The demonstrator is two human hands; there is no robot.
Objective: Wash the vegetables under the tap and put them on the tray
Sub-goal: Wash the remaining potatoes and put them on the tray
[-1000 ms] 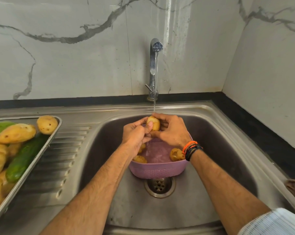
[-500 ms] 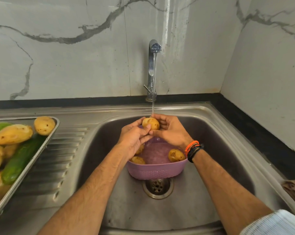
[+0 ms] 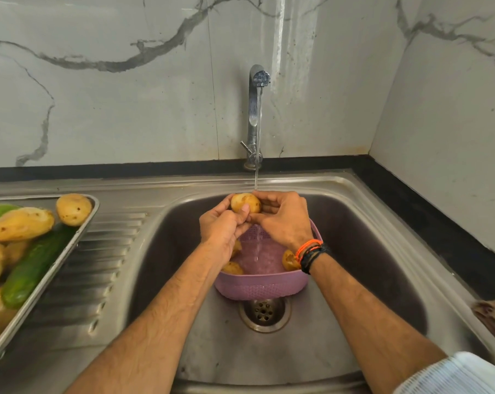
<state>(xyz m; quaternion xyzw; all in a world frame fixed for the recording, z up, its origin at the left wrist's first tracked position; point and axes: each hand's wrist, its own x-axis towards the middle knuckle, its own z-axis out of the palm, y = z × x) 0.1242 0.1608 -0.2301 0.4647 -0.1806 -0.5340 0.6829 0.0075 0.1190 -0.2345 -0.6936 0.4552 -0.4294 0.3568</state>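
Both my left hand (image 3: 220, 226) and right hand (image 3: 283, 220) grip a potato (image 3: 245, 202) under the tap (image 3: 256, 109), mid-rinse; next, probably the tray (image 3: 70, 251) at nine o'clock.

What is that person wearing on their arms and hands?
Both hands, left hand and right hand, are bare, with no gloves. The right wrist has an orange band and dark thread bands. A white ribbed sleeve shows at the right elbow. The left forearm is bare.
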